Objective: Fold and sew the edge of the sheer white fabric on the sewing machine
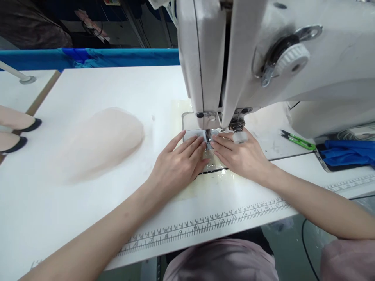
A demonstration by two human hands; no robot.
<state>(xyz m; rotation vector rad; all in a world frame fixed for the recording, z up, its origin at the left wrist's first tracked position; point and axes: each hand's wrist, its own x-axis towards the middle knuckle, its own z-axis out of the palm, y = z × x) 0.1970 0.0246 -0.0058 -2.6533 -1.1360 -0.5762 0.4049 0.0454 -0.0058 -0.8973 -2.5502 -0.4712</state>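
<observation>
The presser foot [208,136] of a white sewing machine [202,58] stands between my hands over the metal needle plate [215,166]. My left hand [181,160] lies flat left of the foot, its fingers stretched toward it and its thumb lower down. On the other side, my right hand [238,156] rests with fingers extended, the tips close to the foot. A white round knob [240,137] partly covers its back. Whether thin material lies under the fingertips cannot be made out. A blurred, pale beige rounded piece [111,142] is on the table to the left.
Green thread snips [299,140] lie at the right, near a blue cloth [348,152] on a dark flat device. A printed ruler [202,226] follows the table's front edge. Two beige, black-ended shapes [19,119] enter at left. Another person's hand [89,23] shows beyond the table.
</observation>
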